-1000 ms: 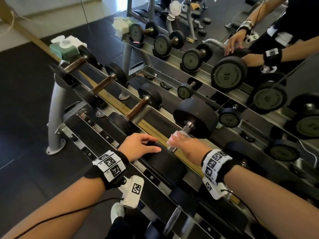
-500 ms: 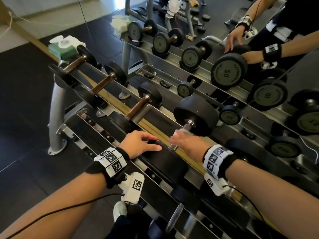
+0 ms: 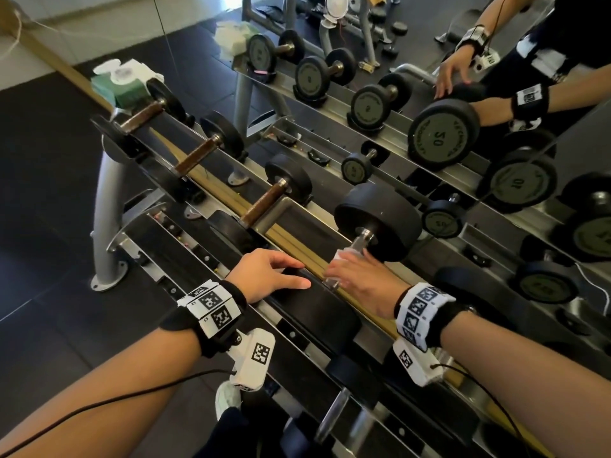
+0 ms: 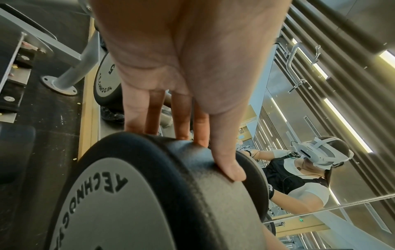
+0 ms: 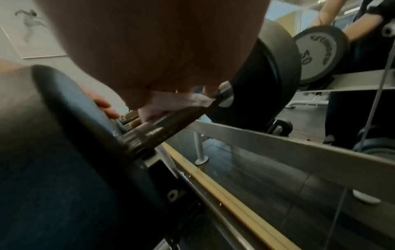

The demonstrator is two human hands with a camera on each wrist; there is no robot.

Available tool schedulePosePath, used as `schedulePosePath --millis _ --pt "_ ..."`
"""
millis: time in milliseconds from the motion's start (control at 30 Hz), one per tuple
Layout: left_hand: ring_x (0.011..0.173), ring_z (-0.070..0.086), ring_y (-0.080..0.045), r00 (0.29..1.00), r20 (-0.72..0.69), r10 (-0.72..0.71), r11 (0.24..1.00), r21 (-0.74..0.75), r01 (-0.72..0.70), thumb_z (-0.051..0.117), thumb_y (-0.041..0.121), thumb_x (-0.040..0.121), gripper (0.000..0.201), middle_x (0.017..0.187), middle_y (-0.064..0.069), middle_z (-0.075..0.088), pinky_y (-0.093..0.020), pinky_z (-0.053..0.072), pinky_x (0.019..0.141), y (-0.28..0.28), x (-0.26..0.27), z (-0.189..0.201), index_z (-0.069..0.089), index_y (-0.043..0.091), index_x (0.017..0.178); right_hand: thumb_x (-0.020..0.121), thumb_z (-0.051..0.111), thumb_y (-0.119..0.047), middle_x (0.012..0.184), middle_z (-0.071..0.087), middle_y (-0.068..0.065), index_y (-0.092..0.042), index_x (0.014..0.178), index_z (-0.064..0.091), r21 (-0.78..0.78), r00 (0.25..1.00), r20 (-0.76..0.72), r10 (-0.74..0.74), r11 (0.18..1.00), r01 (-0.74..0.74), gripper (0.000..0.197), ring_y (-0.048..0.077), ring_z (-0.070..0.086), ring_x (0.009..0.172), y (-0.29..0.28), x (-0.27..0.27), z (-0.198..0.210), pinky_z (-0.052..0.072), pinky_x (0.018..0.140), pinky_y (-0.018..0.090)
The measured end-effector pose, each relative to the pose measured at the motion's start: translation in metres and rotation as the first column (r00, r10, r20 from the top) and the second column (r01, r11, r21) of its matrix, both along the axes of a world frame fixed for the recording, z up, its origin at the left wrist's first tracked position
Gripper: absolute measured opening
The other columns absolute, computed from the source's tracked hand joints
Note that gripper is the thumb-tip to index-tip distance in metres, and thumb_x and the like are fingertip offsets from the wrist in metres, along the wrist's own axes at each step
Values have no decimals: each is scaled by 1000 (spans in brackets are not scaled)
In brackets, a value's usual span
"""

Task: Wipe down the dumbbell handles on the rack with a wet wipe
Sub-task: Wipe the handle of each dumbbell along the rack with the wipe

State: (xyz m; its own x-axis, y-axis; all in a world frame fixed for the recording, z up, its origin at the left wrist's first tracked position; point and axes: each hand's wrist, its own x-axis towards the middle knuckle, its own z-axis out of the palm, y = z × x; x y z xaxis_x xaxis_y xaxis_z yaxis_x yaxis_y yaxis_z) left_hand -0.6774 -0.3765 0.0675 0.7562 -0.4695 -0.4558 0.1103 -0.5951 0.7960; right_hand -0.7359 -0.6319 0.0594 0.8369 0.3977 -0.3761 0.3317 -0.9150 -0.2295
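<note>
A large black dumbbell [image 3: 377,219] lies across the top rail of the rack [image 3: 297,233]. My right hand [image 3: 347,269] wraps a white wet wipe [image 3: 342,256] around its metal handle [image 3: 358,242]; the right wrist view shows the wipe [image 5: 171,101] pressed on the knurled handle [image 5: 166,125]. My left hand [image 3: 274,272] rests with straight fingers on the near black weight head [image 3: 317,309]. In the left wrist view the fingertips [image 4: 233,170] touch the rim of that head [image 4: 162,194]. Three smaller dumbbells with brown handles [image 3: 261,206] sit further left on the rack.
A green wipes pack [image 3: 122,84] sits on the rack's far left end. A mirror [image 3: 429,94] behind the rack reflects the dumbbells and my arms. A lower rail [image 3: 334,421] holds more dumbbells. Dark rubber floor [image 3: 43,226] lies to the left.
My right hand with the wipe has slid a little along the handle; the left hand stays on the weight head. The head camera has shifted slightly.
</note>
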Motion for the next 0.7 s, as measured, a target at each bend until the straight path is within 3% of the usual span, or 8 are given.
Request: schedulePosePath --millis 133,267,367,433,567,700 --pt "117 54 -3 1000 -13 11 1000 0 -11 84 47 71 39 112 23 62 -31 40 105 0 -2 3 72 41 108 102 38 -22 152 27 -18 -40 145 32 0 989 -148 -28 1000 28 47 4 2 148 -12 16 4 -8 119 45" --pt "121 52 -4 1000 -19 16 1000 -7 -17 83 44 74 41 120 18 63 -32 39 105 0 -4 7 72 39 113 100 46 -18 147 38 -11 -32 142 39 -116 998 -48 -48 992 42 45 13 14 147 -11 32 8 0 121 39" --pt "120 53 -3 1000 -20 24 1000 -10 -24 83 43 74 42 119 18 63 -31 40 105 0 -5 7 71 39 114 97 50 -18 133 54 -10 -31 126 58 -9 995 60 -78 997 78 32 20 36 136 6 17 3 13 115 48" --pt "118 53 -2 999 -22 33 999 -18 -33 84 42 73 41 113 21 61 -27 40 101 1 -5 7 72 40 113 98 46 -21 122 61 -9 -28 116 64 46 993 119 -15 999 9 25 19 46 124 14 2 -3 20 109 45" --pt "118 53 -2 1000 -18 21 1000 -13 -21 84 44 73 42 111 24 61 -27 39 98 1 -4 6 72 40 113 98 44 -24 131 56 -17 -34 125 62 101 999 7 -43 994 42 34 10 39 131 1 11 -3 17 112 42" --pt "123 54 -6 999 -30 15 1000 -3 -15 83 44 74 42 124 15 64 -33 41 106 0 -3 8 72 38 114 86 57 -6 144 36 -15 -39 140 41 -90 984 -95 -150 986 142 65 9 20 142 -8 31 9 12 115 53"
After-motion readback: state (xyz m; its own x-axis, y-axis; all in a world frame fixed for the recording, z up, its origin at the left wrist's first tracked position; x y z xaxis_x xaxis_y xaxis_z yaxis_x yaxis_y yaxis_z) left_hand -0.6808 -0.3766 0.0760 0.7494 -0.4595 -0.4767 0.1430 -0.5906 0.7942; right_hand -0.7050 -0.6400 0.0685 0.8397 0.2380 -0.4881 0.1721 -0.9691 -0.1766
